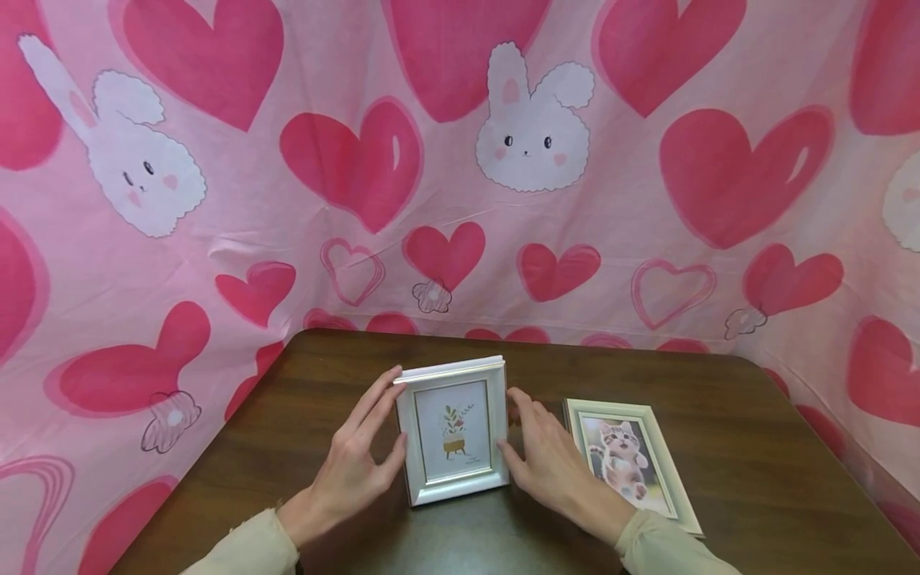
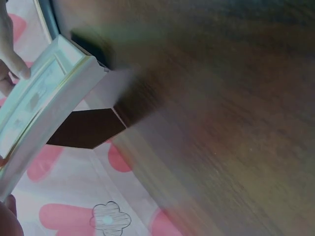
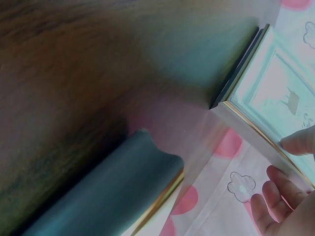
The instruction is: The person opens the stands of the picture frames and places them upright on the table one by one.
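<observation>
A white picture frame [image 1: 460, 485] with a potted-plant print [image 1: 454, 435] stands upright on the table, leaning back a little. My left hand [image 1: 352, 459] holds its left side, fingers at the top corner and thumb along the front edge. On the opposite side, my right hand [image 1: 546, 451] has its thumb on the front border and its fingers by the side edge. The left wrist view shows a dark brown stand flap [image 2: 91, 129] sticking out behind the frame. To the right, a cream picture frame [image 1: 679, 471] with a kitten photo [image 1: 620, 455] lies face up, partly behind my right wrist.
The dark wooden table [image 1: 302, 399] has rounded far corners. A pink cloth [image 1: 460, 200] printed with hearts and rabbits hangs behind it and along both sides. In the right wrist view, the side of the cream frame [image 3: 103, 191] is close below.
</observation>
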`<state>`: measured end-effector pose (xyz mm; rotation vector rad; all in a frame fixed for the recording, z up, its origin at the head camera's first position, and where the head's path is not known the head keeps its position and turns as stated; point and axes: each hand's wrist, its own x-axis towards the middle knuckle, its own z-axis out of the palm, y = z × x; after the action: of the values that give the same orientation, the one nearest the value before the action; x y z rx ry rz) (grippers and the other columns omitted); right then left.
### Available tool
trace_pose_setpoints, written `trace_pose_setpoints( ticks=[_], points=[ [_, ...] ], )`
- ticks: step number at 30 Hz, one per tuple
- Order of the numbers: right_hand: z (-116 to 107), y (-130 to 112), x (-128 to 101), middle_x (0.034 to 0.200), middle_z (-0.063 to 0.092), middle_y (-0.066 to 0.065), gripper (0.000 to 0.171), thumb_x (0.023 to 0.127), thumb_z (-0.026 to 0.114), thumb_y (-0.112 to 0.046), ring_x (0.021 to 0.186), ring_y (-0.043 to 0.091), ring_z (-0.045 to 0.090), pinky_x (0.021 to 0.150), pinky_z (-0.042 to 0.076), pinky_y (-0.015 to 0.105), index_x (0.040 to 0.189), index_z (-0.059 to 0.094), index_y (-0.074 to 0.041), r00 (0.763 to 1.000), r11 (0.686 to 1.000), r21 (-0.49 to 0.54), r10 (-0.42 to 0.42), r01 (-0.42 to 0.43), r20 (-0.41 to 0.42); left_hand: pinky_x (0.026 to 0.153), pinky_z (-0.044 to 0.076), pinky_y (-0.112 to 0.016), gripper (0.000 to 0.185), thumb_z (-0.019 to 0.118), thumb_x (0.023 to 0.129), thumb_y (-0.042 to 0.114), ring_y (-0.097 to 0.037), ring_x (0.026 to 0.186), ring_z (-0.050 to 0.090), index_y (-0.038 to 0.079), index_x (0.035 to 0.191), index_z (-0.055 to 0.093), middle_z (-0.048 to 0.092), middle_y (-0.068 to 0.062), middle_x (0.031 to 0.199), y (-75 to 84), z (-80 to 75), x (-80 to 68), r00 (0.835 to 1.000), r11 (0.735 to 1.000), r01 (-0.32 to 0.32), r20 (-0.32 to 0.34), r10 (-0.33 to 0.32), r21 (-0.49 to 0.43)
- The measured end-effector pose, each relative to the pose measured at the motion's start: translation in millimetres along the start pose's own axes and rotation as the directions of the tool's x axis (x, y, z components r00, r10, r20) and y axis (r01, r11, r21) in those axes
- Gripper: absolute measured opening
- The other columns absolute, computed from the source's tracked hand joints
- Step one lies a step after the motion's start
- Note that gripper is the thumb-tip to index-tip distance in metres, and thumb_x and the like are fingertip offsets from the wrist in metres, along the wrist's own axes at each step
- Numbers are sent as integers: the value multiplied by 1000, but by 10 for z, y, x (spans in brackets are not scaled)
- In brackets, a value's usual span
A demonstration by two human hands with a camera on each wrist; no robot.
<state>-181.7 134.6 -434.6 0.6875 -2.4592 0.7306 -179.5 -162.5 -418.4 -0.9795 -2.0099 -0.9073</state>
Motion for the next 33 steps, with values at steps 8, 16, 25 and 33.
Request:
trace_pose_setpoints(
  ticks=[8,16,25,33],
  points=[
    [3,-29,-9,103,67,3,74,83,89,-16,93,20,63,79,53,44,143,49,0,1000,1000,-6,22,-22,1,114,36,-28,82,79,75,-11,-32,140,51,-3,152,50,41,-18,163,-39,-11,2,1000,1000,15,22,-15,-9],
    [28,-38,-6,102,69,5,74,82,89,-15,94,22,64,80,53,45,142,48,1,1000,1000,0,-3,3,-18,115,36,-27,81,77,76,-12,-33,140,51,-4,152,50,42,-18,163,-89,-9,34,1000,1000,3,17,-3,-4],
    [33,-76,12,104,70,6,74,83,89,-15,97,22,65,83,53,45,141,47,2,1000,1000,19,4,-4,-6,114,36,-28,82,75,76,-14,-33,141,51,-4,153,49,41,-18,164,-150,-15,71,1000,1000,3,21,-4,7],
    [56,-98,8,105,70,6,74,83,90,-15,97,22,66,85,54,45,141,47,3,1000,1000,9,13,-13,-10,114,35,-29,88,77,78,-13,-32,145,46,2,158,44,35,-13,168,-189,-32,70,995,998,62,78,-63,13]
  ],
)
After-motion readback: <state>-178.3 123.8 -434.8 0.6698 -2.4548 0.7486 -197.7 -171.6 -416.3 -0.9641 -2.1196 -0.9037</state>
